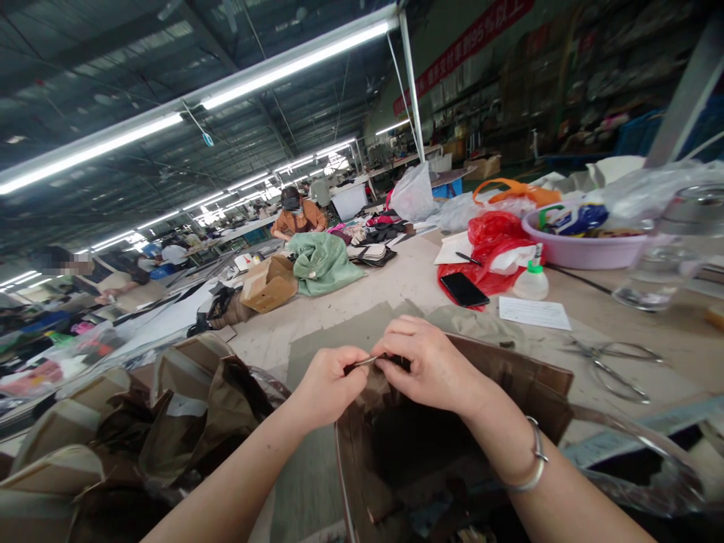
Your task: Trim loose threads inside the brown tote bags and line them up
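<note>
A brown bag [512,377] with a dark inside opens toward me at the table's near edge. Above its far left rim, my left hand [331,383] and my right hand [424,362] meet. Thumb and fingers of the left hand pinch a thin, narrow strip [365,361] that looks like part of the bag's edge. The right hand pinches the same piece from the other side, its fingers curled over and hiding most of it. One end of a bag handle [627,426] curves away at the right.
Several brown and beige bag pieces [186,407] stand at left. Scissors [611,366], a white paper [535,312], a phone [464,290], a squeeze bottle [532,283] and a purple basin [588,249] lie right. Beyond are a green sack [322,264], a cardboard box [268,283] and a seated person [299,215].
</note>
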{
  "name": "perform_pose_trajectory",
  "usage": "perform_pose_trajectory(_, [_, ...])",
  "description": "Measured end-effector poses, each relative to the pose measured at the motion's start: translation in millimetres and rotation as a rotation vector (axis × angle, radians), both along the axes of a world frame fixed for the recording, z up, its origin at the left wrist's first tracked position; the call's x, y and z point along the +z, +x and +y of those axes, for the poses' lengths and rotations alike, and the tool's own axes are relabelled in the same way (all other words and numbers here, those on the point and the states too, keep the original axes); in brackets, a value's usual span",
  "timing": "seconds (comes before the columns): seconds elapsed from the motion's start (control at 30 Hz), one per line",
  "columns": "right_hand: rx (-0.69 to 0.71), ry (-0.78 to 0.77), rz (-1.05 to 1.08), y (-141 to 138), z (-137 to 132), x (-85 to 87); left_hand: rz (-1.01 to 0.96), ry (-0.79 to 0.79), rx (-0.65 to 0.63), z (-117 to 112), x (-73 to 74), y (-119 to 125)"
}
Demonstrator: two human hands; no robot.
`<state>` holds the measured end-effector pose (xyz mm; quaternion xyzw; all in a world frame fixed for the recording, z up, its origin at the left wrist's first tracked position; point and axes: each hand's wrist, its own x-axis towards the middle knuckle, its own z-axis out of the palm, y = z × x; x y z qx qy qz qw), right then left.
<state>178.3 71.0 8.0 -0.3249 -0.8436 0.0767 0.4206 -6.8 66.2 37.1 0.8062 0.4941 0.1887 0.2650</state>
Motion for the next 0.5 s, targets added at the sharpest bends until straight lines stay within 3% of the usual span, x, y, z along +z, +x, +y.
perform_pose_trajectory(0.5, [0.014, -0.003, 0.016, -1.9, 1.7, -1.5, 0.020, -0.023, -0.055, -0.1, 0.8, -3.2])
